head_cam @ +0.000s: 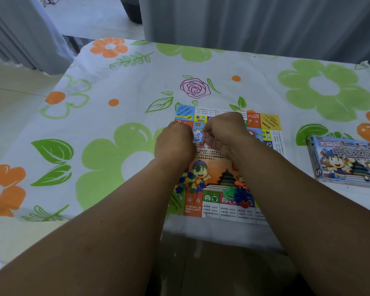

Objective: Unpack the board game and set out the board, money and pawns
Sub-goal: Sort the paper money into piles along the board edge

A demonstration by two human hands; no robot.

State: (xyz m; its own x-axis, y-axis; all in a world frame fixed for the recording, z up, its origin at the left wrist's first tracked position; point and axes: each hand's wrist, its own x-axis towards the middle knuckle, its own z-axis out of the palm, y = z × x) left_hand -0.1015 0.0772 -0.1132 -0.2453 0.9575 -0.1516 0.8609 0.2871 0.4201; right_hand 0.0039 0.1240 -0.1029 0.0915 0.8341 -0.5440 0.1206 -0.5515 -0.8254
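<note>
The colourful paper game board [263,124] lies unfolded on the table in front of me. Small plastic pieces in several colours lie on its near part, one cluster [190,182] at the left and another [237,194] at the right. Over the board's middle, my left hand [175,142] and my right hand [224,131] meet, fingers curled, and together pinch a small blue and white card packet [198,135]. How much of the packet each hand covers is hidden. The game box [348,161] lies at the right.
A white tablecloth [115,107] with green and orange flowers covers the table. Grey curtains [254,22] hang behind its far edge, and pale floor shows at the left. The table's near edge runs just below the board.
</note>
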